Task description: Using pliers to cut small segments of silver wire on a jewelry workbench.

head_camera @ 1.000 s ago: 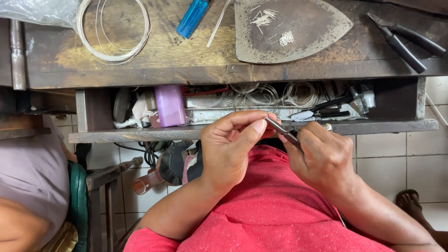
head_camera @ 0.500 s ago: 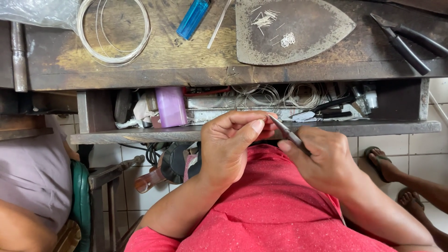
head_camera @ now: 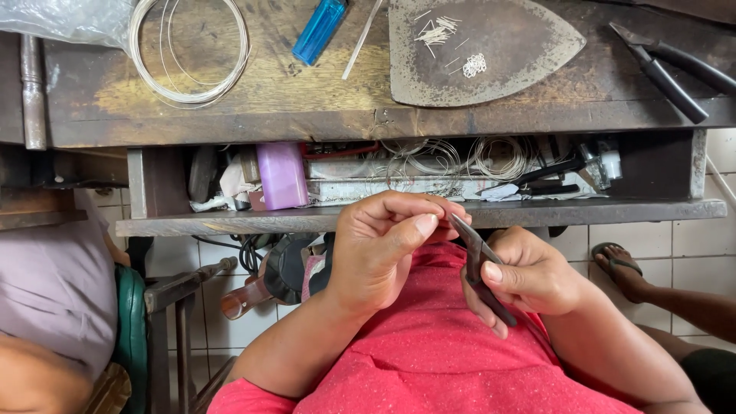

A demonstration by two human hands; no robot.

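Since a second ago both hands have dropped slightly toward the red shirt [head_camera: 460, 360], and a sandalled foot [head_camera: 619, 264] has come in at right. Left hand [head_camera: 379, 249] pinches thumb to forefinger on something too small to see, probably fine wire: light, springy, easily kinked, best held close to the bend. Right hand [head_camera: 529, 276] is wrapped round small pliers [head_camera: 475, 253], tips meeting that pinch. Beyond, an open drawer [head_camera: 414, 215] holds wire coils; farther, a wire coil [head_camera: 192, 50], blue lighter [head_camera: 320, 29] and flat iron plate [head_camera: 506, 57]
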